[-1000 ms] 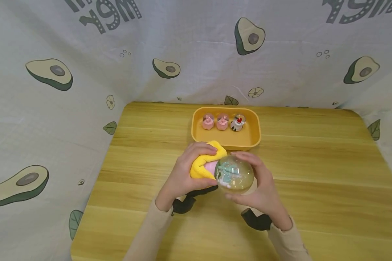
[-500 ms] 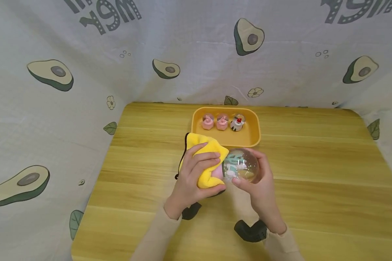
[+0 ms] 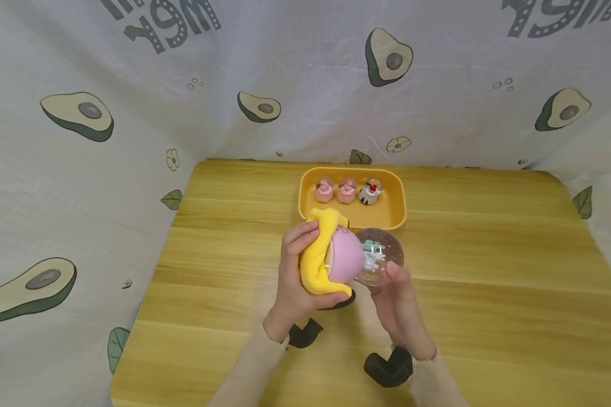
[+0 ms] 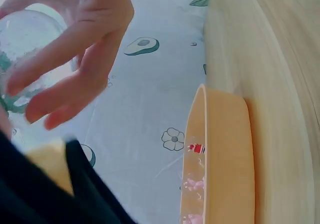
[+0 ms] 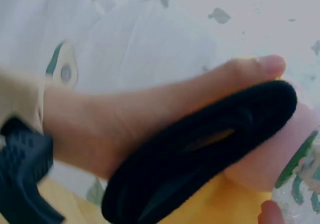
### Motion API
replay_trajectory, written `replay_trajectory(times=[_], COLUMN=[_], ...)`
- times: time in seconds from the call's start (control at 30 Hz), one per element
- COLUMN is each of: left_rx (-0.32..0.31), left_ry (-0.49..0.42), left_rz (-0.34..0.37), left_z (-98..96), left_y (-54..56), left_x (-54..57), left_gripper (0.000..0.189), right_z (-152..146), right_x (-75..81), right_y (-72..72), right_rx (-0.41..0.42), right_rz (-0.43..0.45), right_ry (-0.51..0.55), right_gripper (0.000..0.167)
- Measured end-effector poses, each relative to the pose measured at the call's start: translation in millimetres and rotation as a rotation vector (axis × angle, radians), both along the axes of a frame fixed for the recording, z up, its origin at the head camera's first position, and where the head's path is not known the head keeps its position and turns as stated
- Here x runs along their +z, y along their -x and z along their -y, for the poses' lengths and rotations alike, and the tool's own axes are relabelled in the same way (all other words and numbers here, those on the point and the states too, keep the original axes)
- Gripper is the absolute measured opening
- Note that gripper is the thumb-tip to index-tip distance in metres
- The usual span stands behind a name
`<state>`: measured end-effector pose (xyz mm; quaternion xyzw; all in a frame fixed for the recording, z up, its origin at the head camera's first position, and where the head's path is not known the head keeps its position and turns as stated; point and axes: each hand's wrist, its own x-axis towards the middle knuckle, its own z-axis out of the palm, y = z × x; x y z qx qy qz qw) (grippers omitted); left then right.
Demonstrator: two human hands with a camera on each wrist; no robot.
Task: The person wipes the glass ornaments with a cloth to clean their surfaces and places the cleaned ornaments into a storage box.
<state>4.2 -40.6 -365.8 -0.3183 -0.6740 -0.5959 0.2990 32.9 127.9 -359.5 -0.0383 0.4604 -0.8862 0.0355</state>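
A large snow globe [image 3: 379, 257] with a pink base [image 3: 346, 257] and green-and-white figures inside is held up over the table, lying on its side. My left hand [image 3: 296, 271] grips a yellow cloth [image 3: 315, 257] with dark edging, which wraps against the base. Around the clear dome curl the fingers and thumb of my right hand [image 3: 399, 299]. In the left wrist view the right hand [image 4: 85, 48] spreads its fingers over the dome [image 4: 32, 48]. The right wrist view has the cloth's dark edge [image 5: 200, 149] in front of the left hand [image 5: 165, 101].
Behind the hands, an orange tray [image 3: 394, 212] stands on the wooden table [image 3: 489, 254]. Three small snow globes sit in it: two pink ones [image 3: 324, 192] and a white one [image 3: 370, 193] with a red figure. A white curtain [image 3: 315, 68] with avocado prints hangs behind the table.
The snow globe has turned so its pink base faces more toward the head camera. Both hands have shifted slightly right, the right thumb has moved over the dome, and the cloth has refolded.
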Motion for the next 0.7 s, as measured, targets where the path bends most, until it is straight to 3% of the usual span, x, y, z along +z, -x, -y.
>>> replay_trajectory(times=[0.2,0.3,0.47,0.6,0.7], left_rx=[-0.077,-0.106,-0.137,-0.167,-0.172], left_ry=[-0.051,-0.081,-0.137,-0.176,-0.194], left_rz=[0.071,0.12,0.228,0.292,0.317], left_z=[4.4,6.5,9.2,10.4,11.1], left_y=[-1.6,-1.6,-2.5,-3.4,-3.9], left_x=[5.0,6.6,4.1,2.9,3.9], left_gripper=[0.088,0.091,0.093,0.093,0.093], right_z=[3.6,5.5,10.9,16.3,18.4], right_x=[-7.3,-8.7,-11.4,-14.8,-17.2], right_y=[6.9,6.9,3.5,8.1,10.8], right_rx=[0.232,0.247,0.05,-0.11,-0.22], right_rz=[0.028,0.036,-0.068,-0.271,-0.441], right_ry=[0.263,0.246,0.044,0.011,-0.107], right_gripper=[0.048,0.053,0.053,0.065,0.074])
